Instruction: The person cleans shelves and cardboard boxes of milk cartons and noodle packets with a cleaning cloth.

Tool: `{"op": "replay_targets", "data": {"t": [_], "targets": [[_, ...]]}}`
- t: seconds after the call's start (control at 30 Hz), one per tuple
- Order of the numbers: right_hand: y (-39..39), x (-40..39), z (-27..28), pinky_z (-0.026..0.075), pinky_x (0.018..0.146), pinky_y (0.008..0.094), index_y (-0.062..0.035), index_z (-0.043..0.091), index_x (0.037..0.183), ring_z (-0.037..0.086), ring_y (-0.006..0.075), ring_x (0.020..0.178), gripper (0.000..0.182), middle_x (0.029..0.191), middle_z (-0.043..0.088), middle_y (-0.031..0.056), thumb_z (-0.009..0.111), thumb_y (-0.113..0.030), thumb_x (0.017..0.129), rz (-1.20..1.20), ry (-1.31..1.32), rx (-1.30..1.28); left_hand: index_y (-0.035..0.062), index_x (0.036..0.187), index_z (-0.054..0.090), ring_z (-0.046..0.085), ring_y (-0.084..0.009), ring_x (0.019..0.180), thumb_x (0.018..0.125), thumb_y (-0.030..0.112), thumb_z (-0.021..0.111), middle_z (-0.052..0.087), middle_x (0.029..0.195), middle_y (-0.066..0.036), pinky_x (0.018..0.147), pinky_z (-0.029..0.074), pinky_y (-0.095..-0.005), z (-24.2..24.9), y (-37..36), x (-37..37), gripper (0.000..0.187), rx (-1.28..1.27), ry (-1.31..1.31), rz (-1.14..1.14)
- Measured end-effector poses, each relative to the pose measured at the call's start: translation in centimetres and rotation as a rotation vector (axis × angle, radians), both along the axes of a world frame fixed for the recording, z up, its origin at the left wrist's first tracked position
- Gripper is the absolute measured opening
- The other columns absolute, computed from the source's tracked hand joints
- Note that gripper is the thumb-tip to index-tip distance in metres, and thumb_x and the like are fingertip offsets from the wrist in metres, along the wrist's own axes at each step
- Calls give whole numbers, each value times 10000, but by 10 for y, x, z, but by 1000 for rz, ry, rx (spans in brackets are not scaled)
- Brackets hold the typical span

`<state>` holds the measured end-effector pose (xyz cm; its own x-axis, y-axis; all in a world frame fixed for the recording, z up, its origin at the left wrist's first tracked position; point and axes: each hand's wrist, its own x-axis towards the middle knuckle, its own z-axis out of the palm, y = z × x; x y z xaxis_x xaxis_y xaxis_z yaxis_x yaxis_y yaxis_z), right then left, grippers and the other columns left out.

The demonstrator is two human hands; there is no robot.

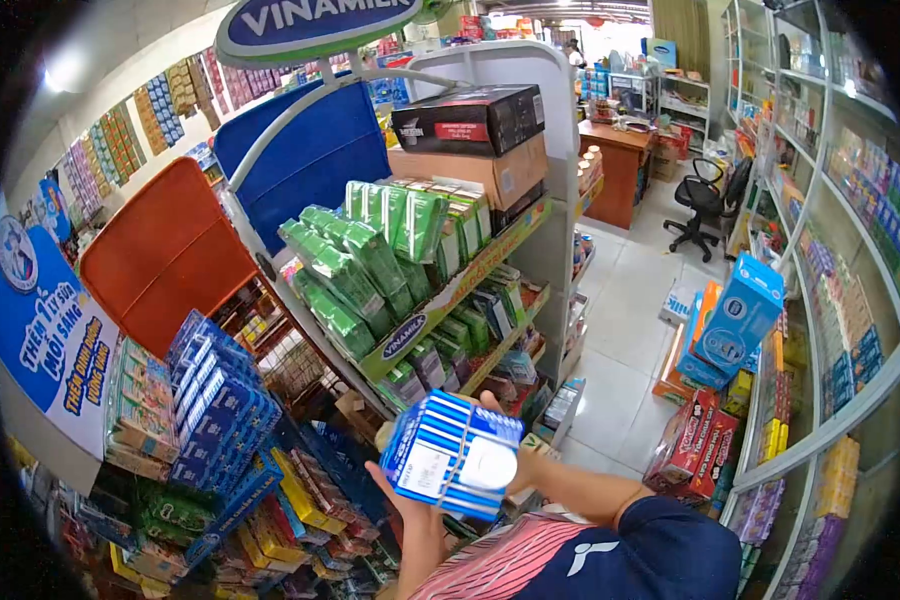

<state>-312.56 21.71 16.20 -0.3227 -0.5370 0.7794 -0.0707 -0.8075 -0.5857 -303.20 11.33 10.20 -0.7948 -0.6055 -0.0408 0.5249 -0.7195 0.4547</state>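
Observation:
Close to my chest I hold a blue-and-white striped pack of milk cartons (455, 455), tilted, with a white label on one face and a round white patch near its right end. My left hand (410, 510) supports it from the lower left, thumb along the edge. My right hand (523, 470) grips the right end, and some of its fingertips show over the far edge. The pack hides most of the fingers of both hands. Just beyond it stands a Vinamilk display shelf (410, 340) holding several green carton packs (345, 260).
Blue carton packs (220, 400) fill a rack at left, beside a red panel (170, 255). Black and brown boxes (470, 120) top the display shelf. Along the right runs a glass-fronted cabinet (820, 200), with blue boxes (738, 315) and red boxes (695, 445) before it. An office chair (705, 200) stands farther back.

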Motion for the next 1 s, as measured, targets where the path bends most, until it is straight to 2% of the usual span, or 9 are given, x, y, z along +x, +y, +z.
{"op": "replay_targets", "data": {"t": [0.1, 0.13, 0.23, 0.33, 0.53, 0.6, 0.67, 0.87, 1.0], "targets": [[8, -52, 44, 192, 1021, 403, -80, 133, 1350, 201, 284, 1275, 1168, 1375, 194, 189, 840, -278, 442, 123, 501, 247, 11, 1175, 424, 544, -261, 973, 781, 634, 355, 522, 1117, -143, 839, 445, -400, -38, -14, 2, 741, 221, 78, -249], [10, -44, 38, 237, 1004, 382, -52, 169, 1338, 297, 296, 1231, 1154, 1334, 282, 195, 827, -329, 432, 362, 364, 309, 22, 1171, 426, 536, -251, 973, 796, 585, 361, 519, 1116, -136, 837, 443, -387, -34, -6, 4, 680, 199, 12, -216], [15, -43, 19, 314, 954, 342, 6, 192, 1316, 436, 277, 1127, 1121, 1237, 411, 183, 797, -326, 433, -2, 504, 359, 56, 1158, 432, 513, -221, 975, 841, 440, 379, 507, 1110, -112, 832, 437, -350, -8, 14, -6, 501, 129, -162, -128], [0, -43, -22, 311, 941, 326, 14, 215, 1309, 437, 224, 1090, 1072, 1192, 434, 171, 789, -323, 468, -86, 158, 361, 90, 1145, 438, 490, -191, 976, 886, 295, 397, 496, 1105, -89, 827, 431, -312, 3, 31, -6, 333, 106, -349, -23], [-16, -33, -2, 317, 935, 326, 33, 272, 1277, 447, 242, 1091, 1008, 1169, 454, 180, 766, -324, 475, -212, 397, 422, 5, 1167, 436, 529, -173, 976, 921, 364, 321, 526, 1108, -99, 840, 423, -302, 58, 29, 13, 449, -112, -187, 391], [-22, -32, -19, 335, 924, 349, 58, 255, 1271, 447, 260, 1088, 1021, 1169, 440, 191, 764, -309, 466, -206, 419, 356, -10, 1217, 413, 437, -190, 1103, 917, 360, 328, 475, 1188, -107, 967, 284, -296, 82, 16, 25, 484, -395, -328, 505], [-26, -19, -24, 339, 921, 355, 68, 213, 1281, 446, 258, 1075, 1035, 1172, 421, 178, 758, -276, 471, 55, -72, 506, 0, 1248, 384, 379, -204, 1154, 910, 315, 366, 426, 1239, -133, 981, 235, -292, 90, 10, 28, 463, -697, -328, 607], [-39, -12, -24, 338, 917, 340, 80, 223, 1273, 450, 249, 1064, 1026, 1165, 428, 160, 746, -294, 473, 134, -45, 463, -11, 1252, 371, 403, -261, 1150, 903, 242, 386, 431, 1232, -181, 968, 271, -330, 69, 32, 48, 431, -802, -444, 879], [-50, -2, -6, 405, 873, 385, -18, 303, 1257, 479, 261, 1013, 929, 1132, 462, 139, 736, -230, 463, 302, -556, 497, -13, 1143, 488, 494, -327, 1051, 847, 120, 487, 479, 1168, -212, 885, 387, -359, 28, 52, 51, 325, -1163, -389, 1030]]}}
